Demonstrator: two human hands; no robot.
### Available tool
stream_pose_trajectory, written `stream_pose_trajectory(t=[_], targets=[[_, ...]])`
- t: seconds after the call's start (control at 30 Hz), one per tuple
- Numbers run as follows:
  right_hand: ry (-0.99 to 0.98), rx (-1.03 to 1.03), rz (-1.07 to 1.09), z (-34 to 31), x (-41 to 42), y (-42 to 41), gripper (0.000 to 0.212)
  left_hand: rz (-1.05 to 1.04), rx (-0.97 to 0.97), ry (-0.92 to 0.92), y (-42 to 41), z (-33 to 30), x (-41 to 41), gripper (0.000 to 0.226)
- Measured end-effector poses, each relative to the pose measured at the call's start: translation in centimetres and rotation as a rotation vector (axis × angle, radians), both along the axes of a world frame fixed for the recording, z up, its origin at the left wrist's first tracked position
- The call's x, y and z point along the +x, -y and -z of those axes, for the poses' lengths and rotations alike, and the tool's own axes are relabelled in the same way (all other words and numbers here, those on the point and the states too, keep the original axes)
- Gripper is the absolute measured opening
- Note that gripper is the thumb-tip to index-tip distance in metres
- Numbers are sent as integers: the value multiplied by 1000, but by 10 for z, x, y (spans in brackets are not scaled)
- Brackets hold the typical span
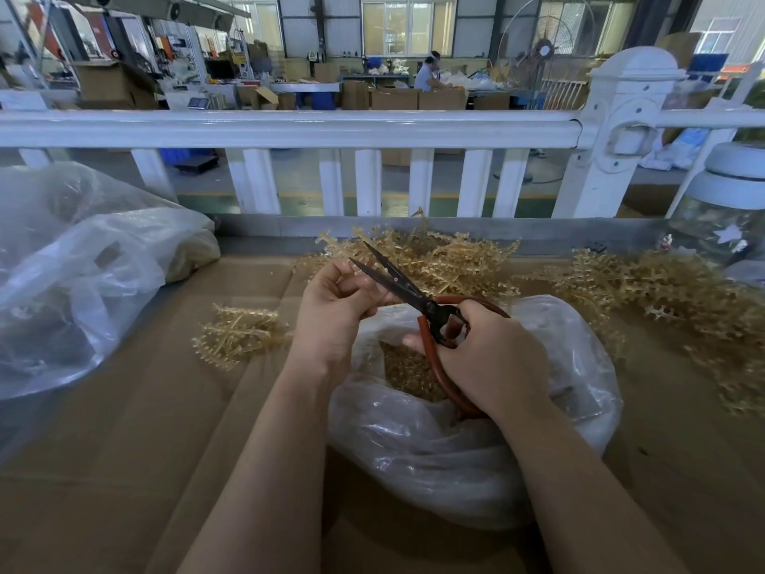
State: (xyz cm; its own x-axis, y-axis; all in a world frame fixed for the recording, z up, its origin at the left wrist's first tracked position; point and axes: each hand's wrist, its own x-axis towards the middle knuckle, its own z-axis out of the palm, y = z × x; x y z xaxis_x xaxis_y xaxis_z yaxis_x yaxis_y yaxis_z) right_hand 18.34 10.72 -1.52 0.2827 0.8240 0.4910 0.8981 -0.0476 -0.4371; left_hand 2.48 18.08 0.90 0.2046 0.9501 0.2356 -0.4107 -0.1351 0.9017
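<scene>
The scissors (397,283) are held by the right hand (492,358), and its fingers (418,339) are curled tight round the red handles. The two dark blades are spread apart. They stick out up and to the left of those fingers. A small gold piece (361,272) is pinched by the fingers (352,283) of the left hand (335,308), right against the lower blade. A clear bag (455,470) of cut bits is seen under both hands. Beyond the fingers, gold twig piles (447,258) are spread on the table (124,449).

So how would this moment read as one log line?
left hand pinches plastic piece | right hand grips scissors, blades open | clear bag beneath
</scene>
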Motion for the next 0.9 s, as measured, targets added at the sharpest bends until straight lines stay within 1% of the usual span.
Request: stream_pose_trajectory(t=[0.13, 0.33, 0.5, 0.63, 0.77, 0.9], targets=[[0, -11, -10, -1, 1, 1, 56, -8, -14, 2, 0, 0, -1, 33], [10, -15, 2, 0, 1, 0, 59, -4, -13, -4, 1, -1, -2, 27], [29, -16, 15, 1, 2, -1, 60, 38, -33, -37, 2, -2, -4, 9], [42, -9, 0, 2, 1, -1, 62, 45, -30, -68, 2, -2, -6, 22], [25, 5, -13, 0, 1, 1, 60, 67, -44, -64, 5, -3, -6, 23], [27, 3, -3, -1, 1, 2, 63, 77, -59, -64, 5, -4, -6, 25]])
